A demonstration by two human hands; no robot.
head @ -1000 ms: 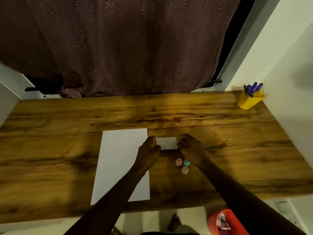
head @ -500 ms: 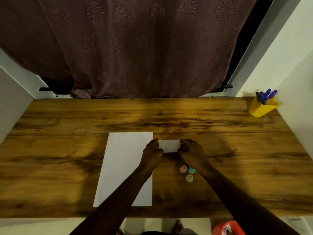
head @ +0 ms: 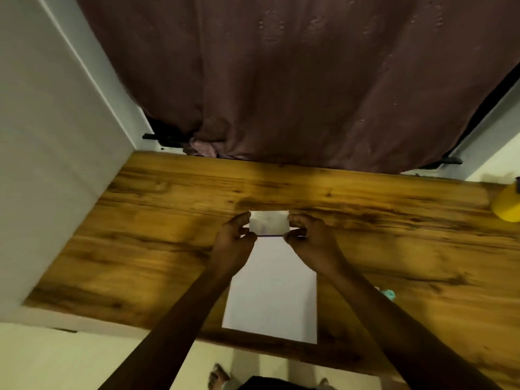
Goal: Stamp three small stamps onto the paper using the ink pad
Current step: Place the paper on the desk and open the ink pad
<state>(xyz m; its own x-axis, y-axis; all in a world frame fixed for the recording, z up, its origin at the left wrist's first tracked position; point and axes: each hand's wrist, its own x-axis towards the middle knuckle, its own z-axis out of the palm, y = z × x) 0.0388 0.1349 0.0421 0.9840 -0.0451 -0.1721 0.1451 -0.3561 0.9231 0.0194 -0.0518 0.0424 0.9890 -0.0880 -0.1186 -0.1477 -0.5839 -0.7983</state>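
Note:
Both hands hold a small white ink pad case [head: 268, 224] between them, above the far end of the white paper [head: 273, 291]. My left hand [head: 233, 243] pinches its left side and my right hand [head: 312, 240] its right side. The pale lid stands tilted up, and a thin dark edge shows below it between my thumbs. The paper lies lengthwise on the wooden table [head: 157, 235], reaching the near edge. One teal stamp [head: 389, 294] peeks out beside my right forearm; the other stamps are hidden.
A yellow pen cup [head: 506, 205] stands at the table's far right, cut off by the frame. A brown curtain [head: 281, 80] hangs behind the table, and a white wall [head: 42, 164] closes the left side. My feet show on the floor below.
The view has swung left and blurred. Both hands carried the ink pad case leftward, from beside the paper to over its far end. The lid now looks raised.

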